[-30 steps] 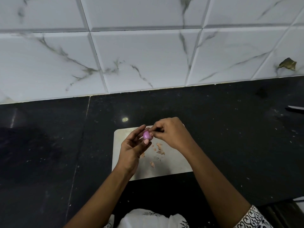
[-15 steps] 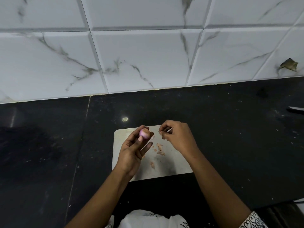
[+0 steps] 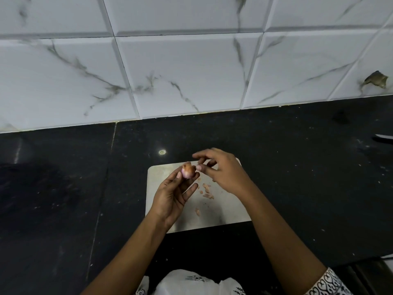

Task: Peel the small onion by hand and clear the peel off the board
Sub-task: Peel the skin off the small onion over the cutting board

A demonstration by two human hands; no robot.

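A small pink onion (image 3: 188, 171) with a patch of brown skin on top is held between the fingertips of my left hand (image 3: 173, 194), above the far left part of the pale cutting board (image 3: 229, 211). My right hand (image 3: 223, 173) hovers just right of the onion, its thumb tip next to it and its fingers loosely spread, holding nothing that I can see. Several bits of brown peel (image 3: 207, 190) lie on the board under my hands.
The board lies on a black stone counter (image 3: 297, 177) backed by a white marbled tile wall (image 3: 191, 71). A knife blade tip (image 3: 383, 136) shows at the right edge. A light spot (image 3: 162, 152) glints behind the board.
My right hand pulled away to the right from the onion, then came back beside it with fingers spread. My left hand turned the onion, and its brown-skinned end now faces up.
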